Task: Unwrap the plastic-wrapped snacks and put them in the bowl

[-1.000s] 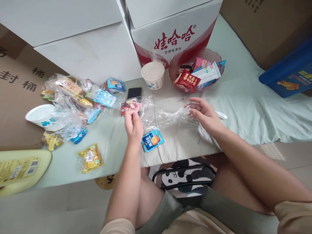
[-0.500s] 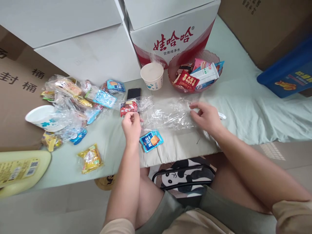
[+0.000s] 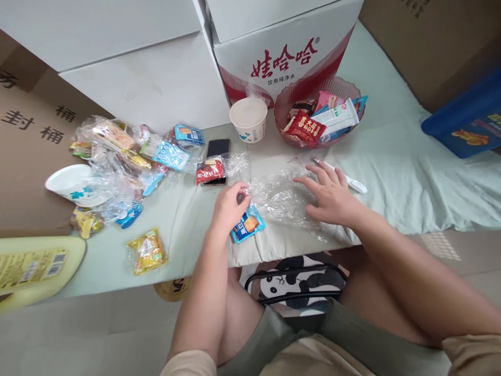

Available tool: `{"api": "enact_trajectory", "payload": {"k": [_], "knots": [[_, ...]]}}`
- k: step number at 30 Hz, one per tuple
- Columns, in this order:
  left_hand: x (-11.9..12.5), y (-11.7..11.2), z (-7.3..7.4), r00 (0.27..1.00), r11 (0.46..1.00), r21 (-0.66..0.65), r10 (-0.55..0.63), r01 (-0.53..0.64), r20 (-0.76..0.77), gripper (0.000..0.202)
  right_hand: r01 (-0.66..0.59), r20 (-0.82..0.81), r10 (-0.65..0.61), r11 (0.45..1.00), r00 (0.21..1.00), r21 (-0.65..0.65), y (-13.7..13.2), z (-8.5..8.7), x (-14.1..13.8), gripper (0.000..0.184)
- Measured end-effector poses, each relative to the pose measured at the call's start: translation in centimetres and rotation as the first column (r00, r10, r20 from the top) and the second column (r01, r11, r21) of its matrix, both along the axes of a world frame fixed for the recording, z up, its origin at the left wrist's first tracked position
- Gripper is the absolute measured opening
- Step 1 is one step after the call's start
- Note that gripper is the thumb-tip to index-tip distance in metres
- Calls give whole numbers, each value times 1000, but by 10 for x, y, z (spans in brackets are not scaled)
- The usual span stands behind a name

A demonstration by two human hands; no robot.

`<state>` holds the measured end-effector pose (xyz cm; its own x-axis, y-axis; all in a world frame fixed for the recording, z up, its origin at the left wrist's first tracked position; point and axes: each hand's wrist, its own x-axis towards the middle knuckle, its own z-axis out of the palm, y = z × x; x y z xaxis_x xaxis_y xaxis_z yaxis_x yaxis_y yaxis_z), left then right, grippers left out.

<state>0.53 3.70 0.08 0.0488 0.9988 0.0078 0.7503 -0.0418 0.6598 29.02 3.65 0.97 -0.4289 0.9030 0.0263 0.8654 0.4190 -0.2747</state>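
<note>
Clear plastic, crinkled: one bag (image 3: 282, 201) lies flat on the pale green sheet (image 3: 391, 172), between the two hands. One blue packet (image 3: 247, 225) lies just beside its near left corner. One red packet (image 3: 209, 169), in its own clear wrap, rests on the near end of one black phone (image 3: 218, 146). There are two paper cups: the upright cup (image 3: 248, 119) stands beside one pink bowl (image 3: 344, 86) filled with snack packets, and the tipped cup (image 3: 70, 183) lies on its side far left. One yellow packet (image 3: 147, 250) lies alone near the front edge. One white stick (image 3: 350, 183) lies just beyond the right fingers. The pile (image 3: 117, 154) of wrapped snacks at left is too tangled to count. One box (image 3: 282, 52) with red lettering stands behind the bowl.

The left hand (image 3: 230, 206) comes up from the lower middle, wrist bent inward, thumb and forefinger pinched shut on the bag's left edge, right above the blue packet. The right hand (image 3: 331, 196) reaches in from the lower right, palm down, fingers straight and spread, lying flat on the bag's right half and gripping nothing
</note>
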Motion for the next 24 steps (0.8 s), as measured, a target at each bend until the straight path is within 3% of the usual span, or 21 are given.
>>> {"api": "enact_trajectory", "payload": {"k": [4, 7, 8, 10, 13, 16, 17, 19, 21, 24], "knots": [[12, 2, 5, 982, 972, 206, -143, 116, 123, 18, -1, -205, 26, 993, 978, 122, 12, 5, -4, 63], [27, -1, 15, 950, 909, 361, -277, 209, 145, 10, -138, -328, 158, 987, 931, 82, 27, 7, -10, 75], [30, -2, 18, 940, 895, 388, -302, 222, 159, 8, -198, -352, 192, 980, 916, 18, 32, 9, -11, 69], [34, -3, 20, 924, 882, 422, -320, 210, 209, 9, -305, -384, 227, 939, 895, -156, 39, 10, -13, 41], [33, 2, 12, 890, 899, 430, -259, 80, 376, 40, -348, -473, 183, 892, 862, -289, 42, 11, -13, 11], [35, 8, 2, 751, 957, 268, -99, -108, 652, 74, -184, -647, -17, 953, 762, -241, 38, 9, -19, 10], [39, 8, 0, 684, 984, 153, -54, -85, 728, 74, -125, -697, -87, 961, 711, -247, 36, 8, -22, 12], [49, 8, -1, 587, 991, -74, -6, 111, 809, 64, -58, -762, -176, 961, 624, -270, 31, 6, -30, 17], [57, 5, 0, 584, 943, -193, -2, 272, 811, 53, -46, -782, -184, 964, 595, -262, 28, 5, -35, 20], [58, 4, 3, 710, 950, -226, 8, 214, 705, 38, -108, -777, -164, 952, 608, -286, 25, 3, -34, 20]]}}
